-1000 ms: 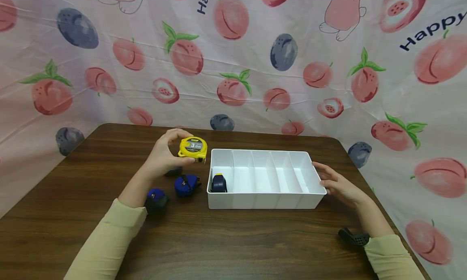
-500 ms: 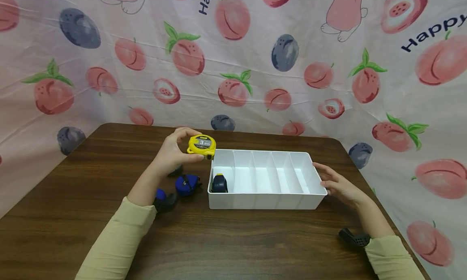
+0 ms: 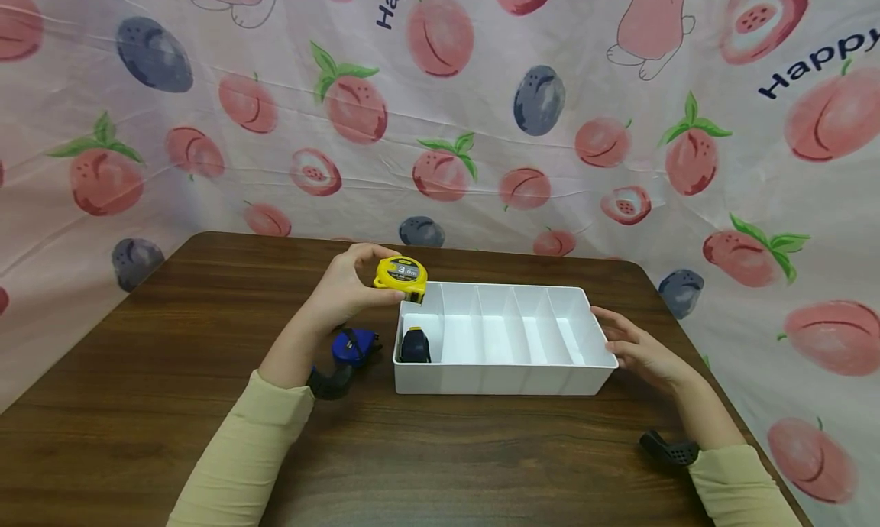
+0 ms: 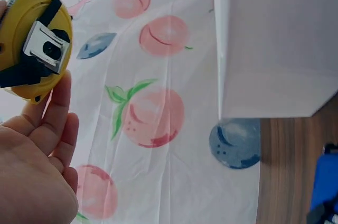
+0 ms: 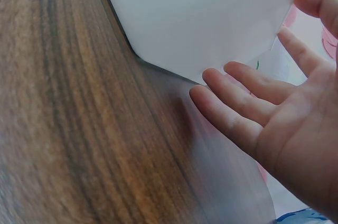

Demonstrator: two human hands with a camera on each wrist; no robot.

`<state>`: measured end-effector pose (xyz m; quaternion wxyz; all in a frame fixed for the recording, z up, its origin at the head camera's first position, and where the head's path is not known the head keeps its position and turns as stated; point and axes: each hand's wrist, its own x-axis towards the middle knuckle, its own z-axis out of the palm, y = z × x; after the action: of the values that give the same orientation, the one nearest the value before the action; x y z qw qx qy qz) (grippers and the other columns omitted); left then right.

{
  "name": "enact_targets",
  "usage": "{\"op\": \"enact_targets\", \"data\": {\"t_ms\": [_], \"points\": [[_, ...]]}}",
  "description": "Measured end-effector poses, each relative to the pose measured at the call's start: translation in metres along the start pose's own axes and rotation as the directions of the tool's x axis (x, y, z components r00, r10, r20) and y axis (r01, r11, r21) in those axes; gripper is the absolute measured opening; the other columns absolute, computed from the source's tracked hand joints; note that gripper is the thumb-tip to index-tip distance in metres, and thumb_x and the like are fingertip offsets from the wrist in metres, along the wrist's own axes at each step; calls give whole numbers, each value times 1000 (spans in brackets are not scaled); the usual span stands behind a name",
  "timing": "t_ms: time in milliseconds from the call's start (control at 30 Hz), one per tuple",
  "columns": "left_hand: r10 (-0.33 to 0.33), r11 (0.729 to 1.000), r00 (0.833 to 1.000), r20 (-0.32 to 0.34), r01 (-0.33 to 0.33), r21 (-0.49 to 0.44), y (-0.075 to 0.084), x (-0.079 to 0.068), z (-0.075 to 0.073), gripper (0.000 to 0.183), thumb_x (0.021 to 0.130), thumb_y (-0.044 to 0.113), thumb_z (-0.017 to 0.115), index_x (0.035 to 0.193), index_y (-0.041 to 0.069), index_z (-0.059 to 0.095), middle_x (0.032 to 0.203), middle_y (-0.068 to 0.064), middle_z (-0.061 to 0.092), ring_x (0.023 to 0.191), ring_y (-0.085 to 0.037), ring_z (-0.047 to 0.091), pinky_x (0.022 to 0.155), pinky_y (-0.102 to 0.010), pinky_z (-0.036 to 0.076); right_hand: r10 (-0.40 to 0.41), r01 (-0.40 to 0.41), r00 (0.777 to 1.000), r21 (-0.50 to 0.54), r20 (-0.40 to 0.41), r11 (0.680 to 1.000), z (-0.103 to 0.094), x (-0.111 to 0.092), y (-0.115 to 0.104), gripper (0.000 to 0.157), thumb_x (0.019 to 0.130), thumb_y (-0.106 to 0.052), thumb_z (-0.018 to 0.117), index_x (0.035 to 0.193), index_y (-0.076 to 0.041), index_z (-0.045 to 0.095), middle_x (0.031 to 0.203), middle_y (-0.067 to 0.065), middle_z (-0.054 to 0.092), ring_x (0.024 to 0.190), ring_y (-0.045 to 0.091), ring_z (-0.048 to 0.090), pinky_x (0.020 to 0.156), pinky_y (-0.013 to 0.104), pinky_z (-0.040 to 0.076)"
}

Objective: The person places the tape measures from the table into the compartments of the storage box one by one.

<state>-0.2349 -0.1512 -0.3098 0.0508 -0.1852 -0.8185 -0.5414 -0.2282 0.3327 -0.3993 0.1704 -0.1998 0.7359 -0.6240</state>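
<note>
My left hand (image 3: 344,289) pinches a yellow tape measure (image 3: 402,277) between thumb and fingers, above the back left corner of a white divided box (image 3: 502,379). In the left wrist view, a metal belt clip and black strap show on the tape measure (image 4: 37,49). My right hand (image 3: 642,351) touches the box's right end, its fingers (image 5: 227,113) extended along the wall. Inside the leftmost compartment stands a dark tape measure (image 3: 415,347) with a yellow bit on top. A blue tape measure (image 3: 352,345) lies on the table left of the box, partly behind my left wrist.
The box's dividers run front to back, making several compartments. Beneath it is a dark wooden table (image 3: 495,458). A fruit-printed sheet (image 3: 481,229) hangs behind and beside the table. Each wrist wears a black band (image 3: 668,448).
The left hand has carried the yellow tape measure rightward, from beside the box to above its back left corner. The right hand and box stay almost where they were.
</note>
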Motion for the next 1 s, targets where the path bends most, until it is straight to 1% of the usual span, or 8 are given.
{"op": "enact_targets", "data": {"t_ms": [233, 400, 567, 667, 767, 867, 1000], "points": [[-9, 999, 999, 33, 10, -31, 9, 5, 11, 53, 73, 14, 83, 119, 1, 62, 132, -15, 46, 129, -33, 32, 105, -61, 16, -10, 10, 1000, 30, 12, 1000, 0, -1, 1, 58, 98, -1, 44, 150, -15, 24, 128, -5, 51, 104, 14, 58, 79, 32, 51], [1, 998, 999, 47, 2, -56, 13, 6, 18, 51, 74, 11, 82, 119, 0, 62, 131, -15, 47, 127, -32, 33, 104, -59, 20, 8, -8, 1000, 15, -3, 1000, 1, -1, 0, 59, 98, -3, 45, 151, -14, 22, 129, -5, 49, 107, 15, 57, 81, 33, 51], [17, 998, 999, 47, -14, -61, 16, 7, 24, 51, 74, 10, 81, 120, 0, 63, 129, -15, 49, 123, -32, 35, 103, -57, 23, 18, -18, 1000, 5, -14, 1000, 3, -1, -3, 59, 98, -4, 46, 151, -14, 22, 129, -3, 49, 106, 15, 58, 80, 34, 51], [9, 998, 999, 52, -6, -55, 17, 8, 27, 51, 75, 12, 81, 121, 1, 63, 131, -14, 48, 123, -33, 35, 102, -58, 25, 18, -18, 1000, 2, -14, 1000, 4, -1, -3, 59, 98, -4, 46, 151, -15, 23, 129, -4, 49, 106, 15, 58, 80, 34, 51], [2, 998, 997, 73, 3, -63, 17, 10, 29, 51, 75, 13, 81, 122, 3, 63, 133, -14, 47, 124, -33, 34, 102, -58, 26, 19, -19, 1000, 2, -16, 1000, 4, -1, -2, 59, 98, -4, 46, 151, -15, 23, 129, -3, 48, 107, 15, 57, 81, 34, 51], [3, 997, 995, 95, 5, -82, 16, 11, 32, 51, 76, 13, 81, 122, 3, 63, 132, -13, 48, 124, -32, 36, 101, -55, 30, 23, -23, 1000, 1, -21, 1000, 4, -1, -2, 59, 98, -4, 46, 151, -15, 22, 130, -3, 47, 108, 15, 57, 82, 34, 51], [-4, 994, 994, 109, 16, -109, 14, 13, 36, 51, 76, 12, 81, 123, 2, 63, 131, -12, 49, 119, -31, 42, 96, -47, 40, 28, -28, 999, -1, -22, 1000, 3, -2, -1, 59, 98, -5, 46, 151, -14, 21, 131, -3, 46, 109, 15, 56, 83, 35, 50]]}}
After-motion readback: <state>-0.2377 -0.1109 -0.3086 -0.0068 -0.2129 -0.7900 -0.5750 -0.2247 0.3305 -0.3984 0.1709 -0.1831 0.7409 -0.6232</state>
